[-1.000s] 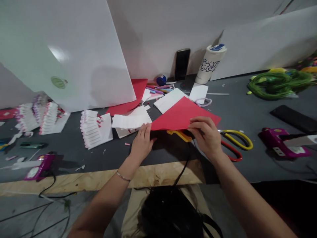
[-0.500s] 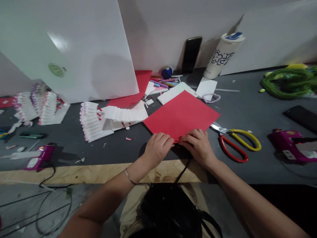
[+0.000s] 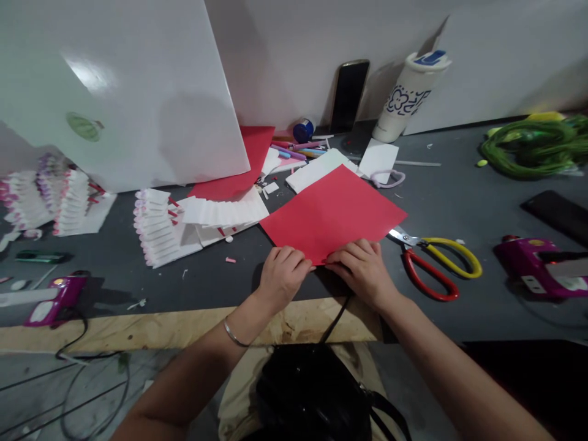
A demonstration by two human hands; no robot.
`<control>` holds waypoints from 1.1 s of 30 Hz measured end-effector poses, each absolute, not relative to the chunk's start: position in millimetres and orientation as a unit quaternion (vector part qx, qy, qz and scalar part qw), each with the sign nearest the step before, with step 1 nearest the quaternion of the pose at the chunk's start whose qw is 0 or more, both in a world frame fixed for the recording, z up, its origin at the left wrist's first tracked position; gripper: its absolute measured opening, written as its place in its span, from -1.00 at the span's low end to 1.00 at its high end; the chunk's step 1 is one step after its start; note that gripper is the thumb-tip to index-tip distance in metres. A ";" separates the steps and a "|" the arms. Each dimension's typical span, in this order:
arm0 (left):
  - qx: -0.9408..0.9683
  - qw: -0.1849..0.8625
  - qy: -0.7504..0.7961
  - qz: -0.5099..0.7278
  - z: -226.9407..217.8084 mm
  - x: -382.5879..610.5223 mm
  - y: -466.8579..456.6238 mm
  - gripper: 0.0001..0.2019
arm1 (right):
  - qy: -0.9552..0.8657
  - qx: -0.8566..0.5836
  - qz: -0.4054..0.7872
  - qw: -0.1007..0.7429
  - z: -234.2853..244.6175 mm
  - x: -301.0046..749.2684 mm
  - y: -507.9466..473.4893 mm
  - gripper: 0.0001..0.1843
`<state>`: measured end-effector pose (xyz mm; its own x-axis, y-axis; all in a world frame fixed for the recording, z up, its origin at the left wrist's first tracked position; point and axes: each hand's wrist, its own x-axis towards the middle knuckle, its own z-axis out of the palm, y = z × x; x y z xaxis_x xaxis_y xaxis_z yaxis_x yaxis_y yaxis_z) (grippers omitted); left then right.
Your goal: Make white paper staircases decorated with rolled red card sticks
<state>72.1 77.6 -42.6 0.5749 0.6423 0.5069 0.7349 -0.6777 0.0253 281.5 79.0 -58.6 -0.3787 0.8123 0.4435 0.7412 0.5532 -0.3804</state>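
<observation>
A red sheet of paper (image 3: 334, 211) lies on the dark tabletop, turned cornerwise towards me. Its near edge is pinched by my left hand (image 3: 285, 275), fingers curled and pressed together. Close beside it, my right hand (image 3: 361, 269) grips the same edge with bent fingers. Thumbs and fingertips are partly hidden under the paper's edge, which looks slightly turned up there. Just right of my right hand lie scissors (image 3: 436, 260) with one red and one yellow handle, their blade tips hidden by the sheet.
Pleated white paper pieces (image 3: 158, 229) stand at left. Behind are a propped phone (image 3: 350, 95), a white cup (image 3: 408, 98), pens (image 3: 298, 150) and a white board (image 3: 184, 92). Purple glue guns (image 3: 59, 297) sit at both sides. Green cord (image 3: 528, 147) is coiled at far right.
The view has shifted slightly, so things sit a little further left. Both hands keep hold of the red paper's near edge, with my left hand a bit further from the right one.
</observation>
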 end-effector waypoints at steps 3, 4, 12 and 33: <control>-0.883 0.099 -0.390 -0.239 -42.7 71.2 79.6 -0.81 | -0.833 -0.466 0.041 0.295 -57.9 281.2 79.7 -0.76; -0.884 0.101 -0.390 -0.237 -42.5 70.7 80.1 -0.81 | -0.834 -0.465 0.036 0.296 -57.4 280.8 79.9 -0.75; -0.882 0.132 -0.391 -0.226 -42.8 70.8 78.6 -0.84 | -0.835 -0.456 0.018 0.309 -54.3 279.3 80.5 -0.73; -0.885 0.128 -0.388 -0.221 -40.7 75.7 77.9 -0.82 | -0.837 -0.455 0.006 0.304 -54.4 280.7 79.4 -0.77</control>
<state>75.7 77.9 -40.7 0.6001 0.6313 0.4912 0.7444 -0.6656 -0.0541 280.7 79.4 -54.4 -0.4011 0.7652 0.5036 0.7577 0.5861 -0.2870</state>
